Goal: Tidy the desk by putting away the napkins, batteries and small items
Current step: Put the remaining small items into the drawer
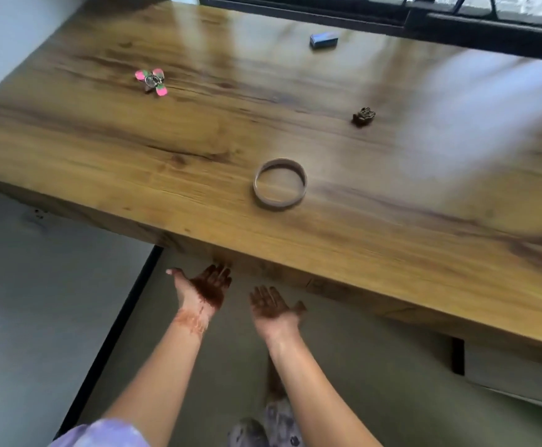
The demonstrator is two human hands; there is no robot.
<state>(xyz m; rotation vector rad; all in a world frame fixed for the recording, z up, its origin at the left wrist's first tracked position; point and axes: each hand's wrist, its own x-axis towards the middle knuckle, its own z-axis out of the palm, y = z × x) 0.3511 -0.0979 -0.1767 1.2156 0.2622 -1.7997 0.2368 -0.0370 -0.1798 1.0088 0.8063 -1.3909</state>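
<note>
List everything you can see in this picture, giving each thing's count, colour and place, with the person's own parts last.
desk: one, brown wood, across the upper frame
fidget spinner: one, pink and green, desk's far left
small box: one, blue-grey, far edge by the window
dark item: one, brown, right of middle
ring: one, tan, near the front edge
window frame: one, black, top right
left hand: one, palm up, below the desk edge
right hand: one, palm up, beside it

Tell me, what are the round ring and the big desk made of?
The ring looks like cardboard, or maybe dull plastic: it is grey-brown, matte and thin-walled. The desk looks like wood or a wood-look laminate: it has brown grain streaks and a smooth sheen that reflects the window light.
</note>
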